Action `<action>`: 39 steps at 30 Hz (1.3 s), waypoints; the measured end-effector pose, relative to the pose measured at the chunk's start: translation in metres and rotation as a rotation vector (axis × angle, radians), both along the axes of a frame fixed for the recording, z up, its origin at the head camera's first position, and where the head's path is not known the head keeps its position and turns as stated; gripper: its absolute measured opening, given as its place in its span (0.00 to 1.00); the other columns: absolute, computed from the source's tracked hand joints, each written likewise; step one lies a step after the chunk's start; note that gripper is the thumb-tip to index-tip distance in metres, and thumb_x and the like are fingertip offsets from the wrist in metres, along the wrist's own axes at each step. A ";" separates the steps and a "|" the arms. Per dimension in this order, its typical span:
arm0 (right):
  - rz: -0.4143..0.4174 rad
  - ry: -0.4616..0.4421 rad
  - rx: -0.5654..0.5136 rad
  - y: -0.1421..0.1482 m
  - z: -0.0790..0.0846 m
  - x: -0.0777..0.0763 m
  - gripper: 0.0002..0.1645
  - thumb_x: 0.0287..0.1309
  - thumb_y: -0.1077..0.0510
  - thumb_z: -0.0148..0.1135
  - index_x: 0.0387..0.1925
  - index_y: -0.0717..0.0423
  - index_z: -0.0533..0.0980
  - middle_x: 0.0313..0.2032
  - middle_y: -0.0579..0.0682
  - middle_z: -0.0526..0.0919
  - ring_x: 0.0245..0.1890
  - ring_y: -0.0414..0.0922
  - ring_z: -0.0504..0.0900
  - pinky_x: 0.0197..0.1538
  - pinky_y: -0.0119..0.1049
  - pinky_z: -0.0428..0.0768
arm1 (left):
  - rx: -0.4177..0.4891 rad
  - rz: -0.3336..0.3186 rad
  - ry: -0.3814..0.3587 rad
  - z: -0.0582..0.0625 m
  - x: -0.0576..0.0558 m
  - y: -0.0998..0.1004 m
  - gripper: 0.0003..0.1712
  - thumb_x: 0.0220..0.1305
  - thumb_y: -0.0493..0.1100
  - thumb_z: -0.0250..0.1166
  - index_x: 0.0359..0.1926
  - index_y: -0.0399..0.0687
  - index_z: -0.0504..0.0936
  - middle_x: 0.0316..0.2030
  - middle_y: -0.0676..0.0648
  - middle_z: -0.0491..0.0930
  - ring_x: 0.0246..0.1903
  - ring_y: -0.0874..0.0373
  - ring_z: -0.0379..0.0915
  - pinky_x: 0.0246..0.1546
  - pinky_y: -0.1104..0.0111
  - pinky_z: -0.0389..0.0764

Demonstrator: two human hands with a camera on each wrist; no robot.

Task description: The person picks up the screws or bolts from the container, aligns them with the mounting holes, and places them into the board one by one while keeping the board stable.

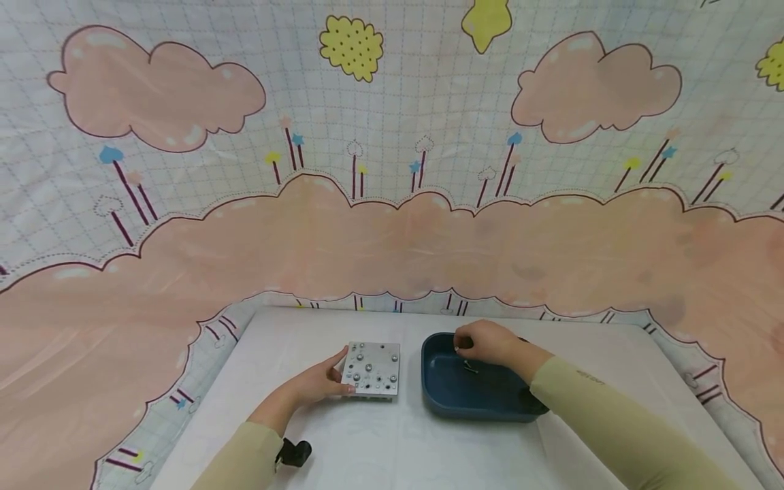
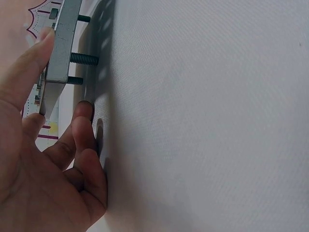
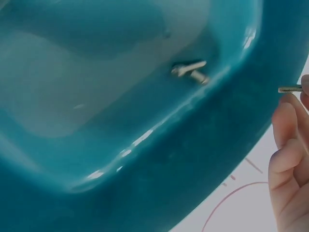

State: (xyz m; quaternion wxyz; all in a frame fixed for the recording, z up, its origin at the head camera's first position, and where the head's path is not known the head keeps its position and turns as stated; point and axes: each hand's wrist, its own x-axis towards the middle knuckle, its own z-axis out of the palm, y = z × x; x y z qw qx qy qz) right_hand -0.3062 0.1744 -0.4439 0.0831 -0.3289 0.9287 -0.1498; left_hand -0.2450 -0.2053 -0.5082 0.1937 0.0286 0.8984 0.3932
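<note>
My left hand (image 1: 315, 380) grips the left side of a square silver metal plate (image 1: 382, 355), which bears several round screw heads and small holes. In the left wrist view, threaded screw ends (image 2: 84, 59) stick out of the plate's underside, close over the tabletop. Over the dark blue tray (image 1: 431, 384), my right hand (image 1: 486, 341) pinches a small screw (image 3: 288, 89) between its fingertips; the rest of it is hidden by the fingers. A couple of loose screws (image 3: 190, 68) lie on the tray's floor near its wall.
The tray stands just right of the plate on a white-covered table (image 1: 343, 446). A patterned cloth (image 1: 392, 252) with clouds hangs behind and around the table. Small black devices (image 1: 295, 452) sit at both wrists.
</note>
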 end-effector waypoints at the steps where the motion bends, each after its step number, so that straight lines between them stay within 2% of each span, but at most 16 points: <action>1: 0.006 0.003 -0.002 -0.003 0.000 0.001 0.03 0.62 0.57 0.66 0.38 0.50 0.82 0.30 0.37 0.78 0.29 0.37 0.73 0.38 0.37 0.76 | -0.001 0.001 -0.001 0.000 0.000 0.000 0.60 0.53 0.53 0.77 0.79 0.57 0.50 0.41 0.48 0.76 0.40 0.53 0.70 0.50 0.52 0.70; 9: 0.029 -0.004 -0.050 -0.039 -0.002 0.001 0.04 0.63 0.56 0.66 0.39 0.49 0.82 0.31 0.36 0.79 0.31 0.37 0.74 0.40 0.37 0.77 | 0.001 0.001 -0.009 -0.002 0.001 -0.002 0.60 0.52 0.54 0.77 0.79 0.57 0.51 0.41 0.48 0.76 0.40 0.53 0.70 0.50 0.51 0.70; 14: 0.021 -0.025 -0.071 -0.069 -0.001 0.003 0.03 0.63 0.54 0.66 0.39 0.44 0.82 0.33 0.36 0.81 0.33 0.36 0.76 0.41 0.36 0.77 | 0.005 -0.008 -0.005 -0.004 0.001 -0.003 0.60 0.52 0.54 0.77 0.79 0.57 0.50 0.41 0.48 0.76 0.40 0.53 0.70 0.48 0.53 0.70; 22: 0.017 -0.079 -0.081 -0.123 0.003 0.005 0.07 0.63 0.53 0.67 0.41 0.46 0.85 0.35 0.35 0.82 0.36 0.37 0.76 0.44 0.36 0.77 | -0.008 -0.001 0.000 -0.003 0.002 -0.004 0.60 0.52 0.54 0.77 0.79 0.58 0.51 0.40 0.48 0.76 0.39 0.53 0.70 0.47 0.54 0.71; 29: -0.022 -0.118 -0.075 -0.160 -0.001 0.005 0.06 0.63 0.51 0.67 0.40 0.43 0.86 0.35 0.33 0.81 0.36 0.36 0.76 0.44 0.35 0.76 | 0.007 -0.015 0.006 0.000 0.001 -0.005 0.60 0.52 0.54 0.77 0.79 0.54 0.51 0.38 0.48 0.77 0.38 0.54 0.71 0.44 0.57 0.70; 39: -0.101 -0.116 -0.060 -0.195 -0.010 0.008 0.04 0.61 0.51 0.68 0.37 0.39 0.86 0.42 0.37 0.83 0.43 0.38 0.78 0.53 0.40 0.76 | 0.023 -0.029 0.002 -0.002 0.000 -0.006 0.60 0.52 0.55 0.77 0.79 0.55 0.50 0.38 0.50 0.78 0.38 0.55 0.71 0.46 0.55 0.70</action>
